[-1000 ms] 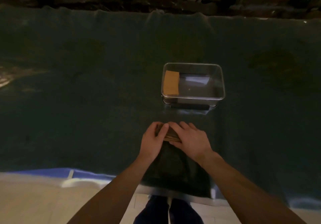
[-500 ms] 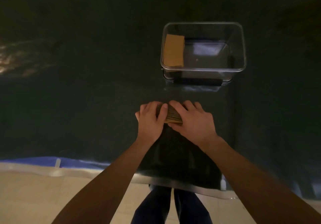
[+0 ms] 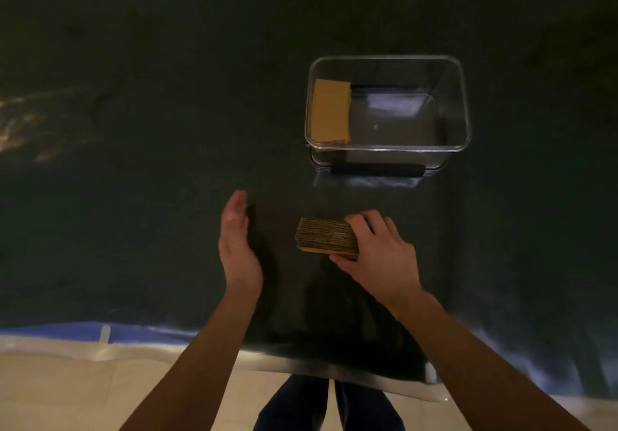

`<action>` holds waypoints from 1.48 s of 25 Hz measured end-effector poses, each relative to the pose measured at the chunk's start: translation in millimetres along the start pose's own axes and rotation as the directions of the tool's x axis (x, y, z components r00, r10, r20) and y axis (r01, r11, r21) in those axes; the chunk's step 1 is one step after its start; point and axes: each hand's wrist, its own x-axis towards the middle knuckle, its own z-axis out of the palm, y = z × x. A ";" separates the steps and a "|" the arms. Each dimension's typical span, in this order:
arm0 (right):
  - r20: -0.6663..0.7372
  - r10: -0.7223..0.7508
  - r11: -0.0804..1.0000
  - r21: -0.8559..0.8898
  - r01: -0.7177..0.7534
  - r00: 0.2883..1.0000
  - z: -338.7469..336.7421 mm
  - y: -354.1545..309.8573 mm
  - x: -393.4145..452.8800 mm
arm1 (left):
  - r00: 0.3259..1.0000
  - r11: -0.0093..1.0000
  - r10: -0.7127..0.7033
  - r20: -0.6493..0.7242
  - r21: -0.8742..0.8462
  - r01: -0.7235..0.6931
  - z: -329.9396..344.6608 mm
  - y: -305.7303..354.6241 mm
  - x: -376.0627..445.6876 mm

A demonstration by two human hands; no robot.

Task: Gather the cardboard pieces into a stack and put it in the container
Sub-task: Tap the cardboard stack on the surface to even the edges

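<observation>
Right hand (image 3: 378,250) grips one stack (image 3: 326,238); container (image 3: 388,148) holds another.

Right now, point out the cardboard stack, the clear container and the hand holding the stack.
cardboard stack (image 3: 322,236), head view, its ridged side face
clear container (image 3: 388,148), head view, its near rim
right hand (image 3: 381,256), head view, its back

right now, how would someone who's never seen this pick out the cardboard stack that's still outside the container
Start at the clear plastic container on the dark cloth. Just nearer the person lies a cardboard stack, gripped at its right end by the right hand. Unlike the flat tan cardboard piece inside the container, this one shows its layered corrugated edges.
</observation>
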 end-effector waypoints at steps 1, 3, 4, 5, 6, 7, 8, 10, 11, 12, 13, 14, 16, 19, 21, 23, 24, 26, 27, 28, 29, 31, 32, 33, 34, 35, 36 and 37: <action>-0.001 0.006 1.000 0.008 -0.006 1.000 1.3 -0.9 -0.2 | 0.998 0.999 0.006 -0.056 0.050 -0.003 -3.7 1.4 1.7; 0.002 0.015 0.999 0.028 -0.015 1.000 3.2 -2.8 -1.4 | 1.000 0.987 0.005 -0.026 0.158 0.000 5.4 -1.6 -10.5; -0.007 0.024 0.999 0.031 -0.024 1.000 3.4 -3.0 -2.1 | 0.997 0.992 -0.052 0.051 0.121 0.046 16.8 -5.2 -20.9; -0.019 0.037 0.999 0.029 -0.036 0.999 3.0 -2.5 -2.8 | 0.974 0.989 -0.131 0.184 0.085 0.117 27.6 -10.4 -31.8; -0.026 0.048 0.999 0.023 -0.047 0.999 2.0 -1.5 -2.7 | 0.938 0.985 -0.170 0.302 0.083 0.152 35.3 -14.2 -39.3; -0.021 0.050 0.999 0.016 -0.049 0.999 1.1 -0.4 -2.4 | 0.913 0.988 -0.156 0.376 0.071 0.140 37.8 -14.8 -41.7; -0.009 0.043 0.999 0.012 -0.043 0.999 0.4 0.0 -2.1 | 0.926 0.991 -0.122 0.357 -0.001 0.131 34.3 -9.7 -38.2; 0.017 0.039 0.999 0.014 -0.039 0.999 -0.3 -0.5 -1.0 | 0.989 0.982 -0.023 0.143 -0.182 0.049 21.5 0.5 -22.8; 0.019 0.046 0.999 0.017 -0.047 0.999 0.0 -1.4 -0.4 | 0.998 0.941 -0.064 0.006 -0.331 0.063 21.1 6.9 -19.3; 0.015 0.055 0.998 0.019 -0.055 0.998 0.1 -2.2 -0.2 | 0.996 0.905 -0.084 -0.002 -0.418 0.075 22.6 9.1 -25.5; 0.011 0.064 0.998 0.020 -0.064 0.998 0.3 -2.4 -0.4 | 0.996 0.953 -0.079 0.052 -0.288 0.090 24.8 9.2 -41.7; 0.011 0.074 0.997 0.020 -0.074 0.997 -0.2 -1.5 -0.7 | 0.983 0.990 -0.083 0.162 -0.102 0.101 32.2 5.9 -45.9; 0.021 0.079 0.997 0.019 -0.079 0.997 -1.8 0.4 -1.0 | 0.928 0.988 -0.134 0.347 -0.026 0.152 39.9 -3.4 -52.6; 0.021 0.058 0.998 0.016 -0.058 0.998 -1.7 0.3 -2.4 | 0.997 0.995 -0.081 0.015 -0.048 0.082 31.5 1.2 -27.1; 0.004 0.074 0.997 0.013 -0.074 0.997 -1.1 -1.4 -3.8 | 0.995 0.982 -0.096 0.029 -0.163 0.100 38.1 -5.5 -30.8; -0.008 0.099 0.995 0.026 -0.099 0.995 -1.8 -1.8 -4.7 | 0.935 0.988 -0.135 0.328 -0.032 0.154 48.3 -10.1 -52.8; -0.008 0.097 0.995 0.024 -0.097 0.995 -2.3 -1.9 -5.8 | 0.920 0.993 -0.114 0.374 0.005 0.121 45.1 -8.8 -55.4; -0.008 0.075 0.997 0.007 -0.075 0.997 -1.3 -3.4 -7.9 | 0.951 0.992 -0.082 0.298 -0.063 0.105 36.9 -10.9 -39.2; -0.013 0.073 0.997 0.005 -0.073 0.997 -1.0 -4.3 -9.2 | 0.979 0.993 -0.065 0.195 -0.083 0.082 35.7 -9.9 -33.8; -0.022 0.081 0.997 0.007 -0.081 0.996 -0.6 -4.9 -9.5 | 0.990 0.992 -0.058 0.132 -0.099 0.072 37.9 -10.0 -32.9; -0.029 0.096 0.995 0.008 -0.096 0.995 -0.1 -5.7 -9.6 | 0.981 0.990 -0.077 0.179 -0.101 0.096 44.0 -8.0 -41.5; -0.030 0.113 0.993 -0.011 -0.114 0.993 0.3 -5.5 -8.9 | 0.914 0.991 -0.131 0.384 0.020 0.133 52.7 -7.9 -58.6; -0.031 0.110 0.994 -0.025 -0.111 0.993 -0.1 -4.8 -8.6 | 0.881 0.988 -0.154 0.447 0.096 0.124 50.1 -8.7 -60.2; -0.028 0.108 0.994 -0.032 -0.109 0.994 -0.2 -4.6 -8.2 | 0.846 0.985 -0.148 0.512 0.156 0.078 42.8 -9.1 -56.2; -0.020 0.109 0.994 -0.032 -0.109 0.994 -0.8 -4.6 -7.6 | 0.807 0.972 -0.129 0.576 0.234 -0.012 33.1 -9.4 -48.8; -0.010 0.112 0.993 -0.027 -0.113 0.994 -1.9 -4.5 -6.4 | 0.772 0.938 -0.093 0.629 0.315 -0.144 27.9 -10.3 -39.9; -0.003 0.118 0.993 -0.018 -0.118 0.993 -2.7 -4.8 -6.2 | 0.749 0.874 -0.051 0.661 0.393 -0.287 26.6 -10.5 -35.3; 0.002 0.117 0.993 -0.009 -0.117 0.993 -3.3 -5.3 -6.4 | 0.742 0.800 -0.010 0.670 0.451 -0.396 28.9 -11.0 -33.0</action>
